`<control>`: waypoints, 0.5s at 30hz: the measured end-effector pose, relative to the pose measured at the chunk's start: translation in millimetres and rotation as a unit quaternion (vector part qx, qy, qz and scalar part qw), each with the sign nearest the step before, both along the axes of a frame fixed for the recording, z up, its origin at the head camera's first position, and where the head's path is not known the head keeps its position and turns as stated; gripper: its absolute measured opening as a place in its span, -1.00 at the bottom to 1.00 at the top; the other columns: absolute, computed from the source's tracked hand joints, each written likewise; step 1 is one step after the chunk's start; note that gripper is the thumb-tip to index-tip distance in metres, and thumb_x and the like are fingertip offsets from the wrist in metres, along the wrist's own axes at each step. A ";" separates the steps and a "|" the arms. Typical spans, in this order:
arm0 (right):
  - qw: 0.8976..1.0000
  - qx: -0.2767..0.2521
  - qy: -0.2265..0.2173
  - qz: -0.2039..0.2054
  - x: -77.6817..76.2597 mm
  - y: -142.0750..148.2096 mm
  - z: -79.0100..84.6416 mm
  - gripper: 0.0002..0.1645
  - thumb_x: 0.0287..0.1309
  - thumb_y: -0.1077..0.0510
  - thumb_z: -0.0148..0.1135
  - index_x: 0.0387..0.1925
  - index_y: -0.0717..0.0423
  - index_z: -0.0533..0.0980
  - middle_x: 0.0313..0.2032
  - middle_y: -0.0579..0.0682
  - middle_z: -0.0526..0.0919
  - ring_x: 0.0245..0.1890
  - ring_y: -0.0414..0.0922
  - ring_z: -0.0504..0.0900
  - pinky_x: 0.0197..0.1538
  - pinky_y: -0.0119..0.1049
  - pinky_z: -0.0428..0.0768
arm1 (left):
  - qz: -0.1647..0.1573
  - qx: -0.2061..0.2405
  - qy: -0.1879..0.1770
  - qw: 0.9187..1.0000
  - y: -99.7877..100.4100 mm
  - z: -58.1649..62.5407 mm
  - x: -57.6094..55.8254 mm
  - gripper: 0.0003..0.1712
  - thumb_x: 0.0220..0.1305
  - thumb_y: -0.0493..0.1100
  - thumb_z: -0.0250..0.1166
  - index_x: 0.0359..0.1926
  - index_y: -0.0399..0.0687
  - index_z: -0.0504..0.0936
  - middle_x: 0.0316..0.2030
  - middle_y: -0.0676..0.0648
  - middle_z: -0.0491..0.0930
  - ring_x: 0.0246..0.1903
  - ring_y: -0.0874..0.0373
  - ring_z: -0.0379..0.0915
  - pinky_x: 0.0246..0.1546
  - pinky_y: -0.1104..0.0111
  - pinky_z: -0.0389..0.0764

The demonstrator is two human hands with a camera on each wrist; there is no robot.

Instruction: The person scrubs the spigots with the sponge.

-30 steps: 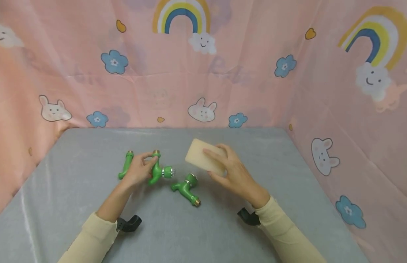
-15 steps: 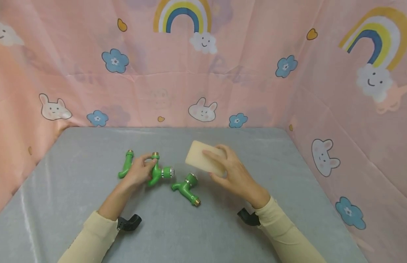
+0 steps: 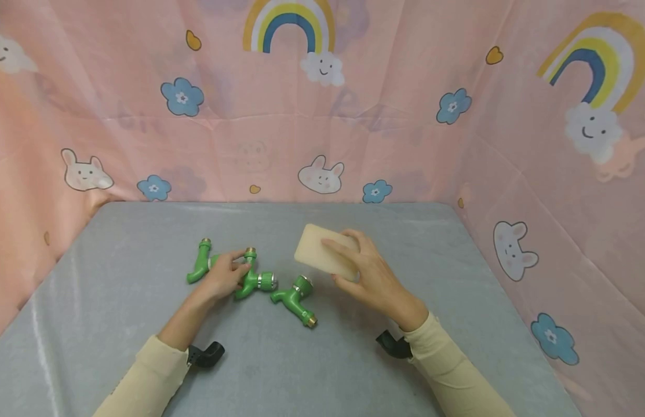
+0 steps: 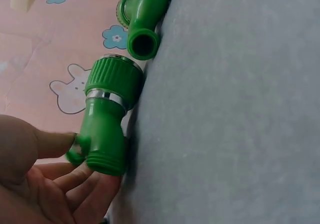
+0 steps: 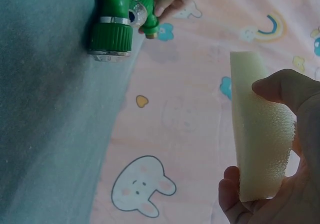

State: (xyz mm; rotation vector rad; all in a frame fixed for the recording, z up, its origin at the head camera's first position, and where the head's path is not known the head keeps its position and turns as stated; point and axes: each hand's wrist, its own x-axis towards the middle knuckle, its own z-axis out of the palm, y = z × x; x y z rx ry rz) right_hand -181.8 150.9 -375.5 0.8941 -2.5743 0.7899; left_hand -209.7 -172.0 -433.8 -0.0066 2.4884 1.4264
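My left hand (image 3: 225, 278) pinches a green faucet (image 3: 250, 280) between thumb and fingers, low over the grey table. Its brass threaded end points away and its ribbed knob points right; the left wrist view shows the ribbed knob and silver collar (image 4: 106, 96) close up. My right hand (image 3: 376, 278) grips a cream sponge block (image 3: 322, 249) by its sides, held above the table to the right of the faucets. In the right wrist view, the thumb presses one face of the sponge (image 5: 257, 134) and fingers curl under its lower end.
A second green faucet (image 3: 293, 301) lies between the hands, brass end toward the front right. Another green faucet (image 3: 199, 263) lies left, partly hidden by the left hand. Pink printed cloth (image 3: 405, 133) walls the grey table (image 3: 322, 370) at the back and sides.
My left hand has brought its faucet slightly nearer and lower, uncovering more of the left faucet. The sponge and right hand stay almost still.
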 end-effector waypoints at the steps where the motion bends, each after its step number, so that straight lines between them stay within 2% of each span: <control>1: 1.000 0.000 0.000 0.000 -0.3 0.0 -0.2 -0.28 0.11 0.18 0.43 0.34 -0.12 0.49 0.27 0.22 0.38 0.21 0.20 0.43 -0.03 0.04 0.66 | 0.001 -0.012 0.007 1.000 -0.1 0.9 0.4 -0.34 0.58 -0.15 0.04 0.53 -0.33 0.11 -0.29 -0.26 0.65 -0.50 0.24 0.41 -0.48 0.40 0.57; 2: 1.000 0.000 0.000 0.000 -0.3 -0.2 -0.3 -0.28 0.11 0.17 0.43 0.34 -0.12 0.49 0.27 0.22 0.38 0.21 0.19 0.43 -0.02 0.04 0.66 | 0.001 -0.024 0.011 1.000 -0.2 2.0 0.8 -0.34 0.57 -0.12 0.05 0.53 -0.32 0.13 -0.38 -0.19 0.60 -0.56 0.24 0.33 -0.53 0.40 0.50; 3: 1.000 0.000 0.000 0.000 -0.5 -0.2 -0.6 -0.28 0.11 0.17 0.43 0.34 -0.12 0.49 0.27 0.23 0.38 0.20 0.20 0.43 -0.03 0.04 0.66 | 0.002 -0.040 0.019 0.999 -0.4 3.3 1.3 -0.33 0.57 -0.08 0.07 0.52 -0.30 0.15 -0.39 -0.16 0.60 -0.56 0.24 0.32 -0.53 0.40 0.46; 4: 1.000 0.000 0.000 0.000 -0.4 -0.2 -0.7 -0.28 0.11 0.17 0.43 0.34 -0.12 0.49 0.27 0.23 0.38 0.20 0.20 0.43 -0.03 0.04 0.66 | 0.000 -0.057 0.026 0.998 -0.8 4.4 1.9 -0.32 0.56 -0.04 0.07 0.52 -0.30 0.17 -0.36 -0.20 0.64 -0.53 0.22 0.39 -0.51 0.37 0.48; 5: 1.000 0.000 0.002 0.001 -0.6 -0.2 -1.1 -0.28 0.11 0.18 0.43 0.34 -0.11 0.49 0.27 0.23 0.38 0.20 0.20 0.43 -0.03 0.03 0.66 | 0.000 -0.077 0.034 0.996 -0.9 5.7 2.7 -0.32 0.56 0.00 0.07 0.51 -0.28 0.21 -0.24 -0.27 0.70 -0.45 0.16 0.53 -0.43 0.32 0.58; 7: 1.000 -0.001 0.002 0.000 -0.9 0.2 -1.4 -0.27 0.10 0.19 0.42 0.34 -0.11 0.49 0.26 0.24 0.39 0.19 0.20 0.43 -0.03 0.03 0.66 | -0.003 -0.117 0.049 0.992 -1.5 8.3 3.9 -0.31 0.56 0.08 0.05 0.49 -0.25 0.26 0.03 -0.38 0.68 -0.16 -0.04 0.69 -0.16 0.14 0.70; 9: 1.000 -0.003 0.001 0.000 -0.9 0.4 -1.4 -0.27 0.10 0.19 0.42 0.34 -0.11 0.49 0.26 0.24 0.38 0.19 0.20 0.43 -0.04 0.02 0.66 | -0.002 -0.145 0.062 0.987 -2.5 11.4 4.6 -0.31 0.55 0.12 0.04 0.48 -0.22 0.29 0.24 -0.39 0.55 0.15 -0.22 0.59 0.11 -0.06 0.63; 10: 1.000 -0.004 0.002 -0.001 -1.1 0.5 -1.3 -0.27 0.10 0.20 0.42 0.35 -0.11 0.48 0.27 0.24 0.38 0.20 0.20 0.43 -0.04 0.02 0.66 | 0.002 -0.155 0.068 0.986 -3.1 13.6 4.9 -0.32 0.55 0.12 0.03 0.47 -0.20 0.31 0.25 -0.37 0.54 0.22 -0.26 0.53 0.17 -0.13 0.58; 11: 1.000 -0.005 0.001 -0.001 -1.5 0.5 -1.3 -0.27 0.11 0.20 0.41 0.35 -0.12 0.48 0.27 0.24 0.38 0.20 0.20 0.43 -0.03 0.03 0.67 | 0.010 -0.164 0.076 0.984 -3.9 16.1 5.5 -0.34 0.55 0.12 0.04 0.46 -0.17 0.33 0.25 -0.35 0.55 0.26 -0.28 0.49 0.20 -0.18 0.54; 15: 1.000 -0.005 0.000 -0.002 -2.0 1.5 -0.7 -0.26 0.12 0.20 0.41 0.36 -0.13 0.47 0.28 0.23 0.37 0.22 0.18 0.42 -0.03 0.03 0.67 | 0.044 -0.174 0.110 0.977 -9.6 28.5 9.3 -0.40 0.55 0.07 0.06 0.42 -0.16 0.39 0.22 -0.31 0.59 0.20 -0.26 0.54 0.14 -0.17 0.57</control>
